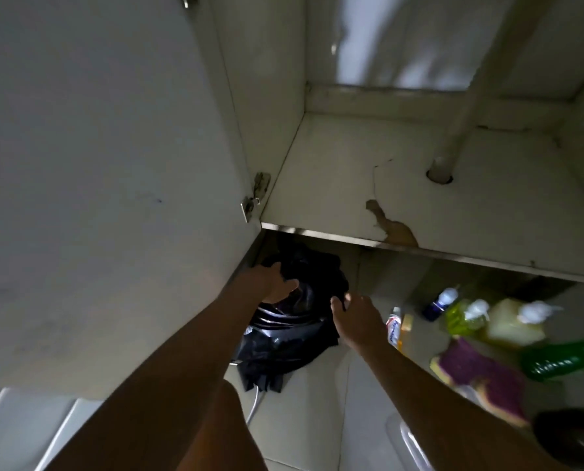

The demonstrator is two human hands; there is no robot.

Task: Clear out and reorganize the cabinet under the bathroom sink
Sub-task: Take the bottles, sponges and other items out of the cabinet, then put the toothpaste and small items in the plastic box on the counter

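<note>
While both hands are reaching down below the open under-sink cabinet (352,185), they are working at the mouth of a black bin bag (284,338) on the floor tiles under its front edge. The left hand (272,283) is curling over the bag's far rim; the right hand (357,317) is pinching the near edge. A toothpaste tube (394,329), detergent bottles (464,317) and a purple sponge (481,372) are lying to the right. The bag is probably being opened for discards; next, one hand needs to be freeing itself to fetch an item.
</note>
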